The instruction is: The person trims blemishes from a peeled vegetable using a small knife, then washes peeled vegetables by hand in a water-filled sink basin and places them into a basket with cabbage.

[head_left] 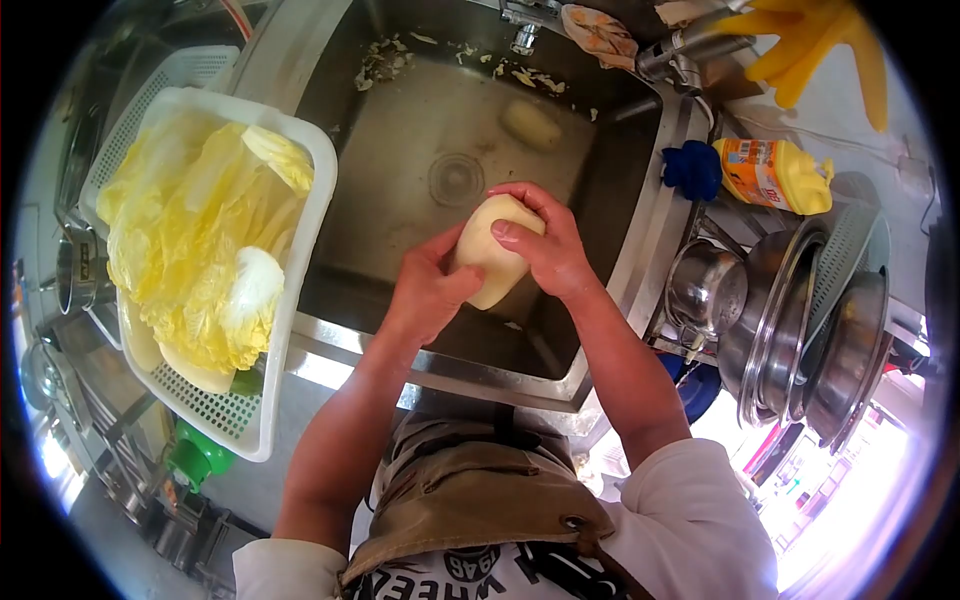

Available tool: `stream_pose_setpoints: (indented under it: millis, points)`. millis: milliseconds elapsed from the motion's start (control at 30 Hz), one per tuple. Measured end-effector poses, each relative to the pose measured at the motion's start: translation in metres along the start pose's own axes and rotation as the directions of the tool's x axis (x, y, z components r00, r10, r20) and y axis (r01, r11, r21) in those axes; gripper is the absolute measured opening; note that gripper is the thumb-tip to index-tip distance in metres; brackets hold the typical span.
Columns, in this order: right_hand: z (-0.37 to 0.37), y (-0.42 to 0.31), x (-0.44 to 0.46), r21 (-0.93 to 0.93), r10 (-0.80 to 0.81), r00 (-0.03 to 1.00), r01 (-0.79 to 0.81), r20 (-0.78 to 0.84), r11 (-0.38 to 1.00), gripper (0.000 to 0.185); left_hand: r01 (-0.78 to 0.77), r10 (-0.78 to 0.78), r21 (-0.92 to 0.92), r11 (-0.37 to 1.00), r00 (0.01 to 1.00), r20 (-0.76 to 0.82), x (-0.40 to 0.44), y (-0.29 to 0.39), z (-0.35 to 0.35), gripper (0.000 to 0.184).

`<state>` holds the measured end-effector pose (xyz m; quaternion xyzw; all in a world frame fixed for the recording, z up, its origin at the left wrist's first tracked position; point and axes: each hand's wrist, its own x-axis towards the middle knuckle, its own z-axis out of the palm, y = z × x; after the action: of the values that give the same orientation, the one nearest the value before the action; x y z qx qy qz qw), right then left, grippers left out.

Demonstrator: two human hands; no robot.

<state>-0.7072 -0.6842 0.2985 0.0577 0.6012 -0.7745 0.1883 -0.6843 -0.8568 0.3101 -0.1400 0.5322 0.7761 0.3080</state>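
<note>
Both my hands hold one large, pale, smooth peeled potato [492, 250] above the near part of the metal sink [400, 130]. My left hand [428, 287] grips its lower left side, thumb across the front. Around the upper right side wraps my right hand [550, 243], its thumb pressed on the face of the potato. A second potato [531, 124] lies in cloudy water at the sink's far right. Pale scraps [383, 65] have gathered in the far left corner, with more along the back.
On the left, a white basket [325, 170] holds yellow cabbage leaves [190, 230]. A faucet [523, 38] juts over the sink's far edge. To the right are a yellow bottle [770, 175], a blue scrubber [692, 170], hanging yellow gloves [815, 45] and stacked metal bowls [765, 320].
</note>
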Motion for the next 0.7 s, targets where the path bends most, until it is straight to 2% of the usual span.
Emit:
stream_pose_setpoints:
  millis: [133,300,433,533,600,700]
  points:
    - [-0.002,0.002,0.001,-0.011,0.008,1.000,-0.008,0.005,1.000,0.036,0.017,-0.017,0.060,0.998,1.000,-0.007,0.002,-0.003,-0.002,0.054]
    - [0.000,0.007,0.001,-0.066,-0.005,1.000,0.004,-0.018,0.998,0.037,0.019,-0.018,-0.041,0.999,1.000,0.008,0.004,-0.006,-0.004,0.055]
    - [0.000,0.004,0.002,-0.043,0.018,1.000,-0.018,-0.006,0.999,0.037,0.010,-0.004,-0.124,0.992,0.999,0.048,0.004,-0.014,-0.010,0.056]
    - [0.001,0.008,0.001,-0.040,0.008,1.000,-0.009,-0.013,0.999,0.036,0.025,-0.025,-0.035,0.999,1.000,0.005,0.002,-0.007,-0.006,0.056]
    - [0.002,0.009,0.000,-0.040,-0.012,1.000,0.011,-0.019,0.999,0.036,0.029,-0.026,-0.066,0.997,0.999,0.036,0.004,-0.012,-0.010,0.056]
    - [0.002,0.006,-0.001,0.005,0.047,0.999,-0.047,-0.024,0.999,0.036,0.013,-0.012,-0.005,1.000,1.000,0.023,0.002,-0.010,-0.007,0.057]
